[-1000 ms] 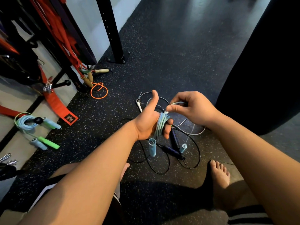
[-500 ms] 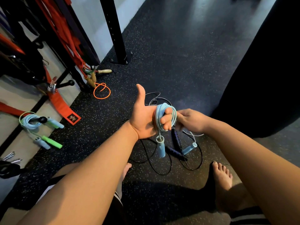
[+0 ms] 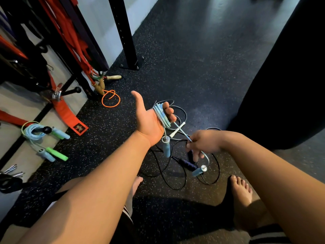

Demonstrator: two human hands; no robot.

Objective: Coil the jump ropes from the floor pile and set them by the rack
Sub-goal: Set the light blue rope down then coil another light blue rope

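Light-blue jump rope [image 3: 160, 113] sits wound in several coils around the curled fingers of the left hand [image 3: 148, 124], which is palm up with the thumb stretched out. One strand runs taut down to the right hand [image 3: 204, 142], which pinches it. Half a second earlier that hand was against the coil; now it is drawn down and apart. One blue handle [image 3: 166, 147] hangs below the left palm, above the black ropes [image 3: 182, 184] on the floor [image 3: 193, 59].

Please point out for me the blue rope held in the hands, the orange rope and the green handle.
blue rope [image 3: 159, 114], head view, on the wound coil.
orange rope [image 3: 110, 106], head view, on the loop's lower arc.
green handle [image 3: 57, 153], head view, on its middle.
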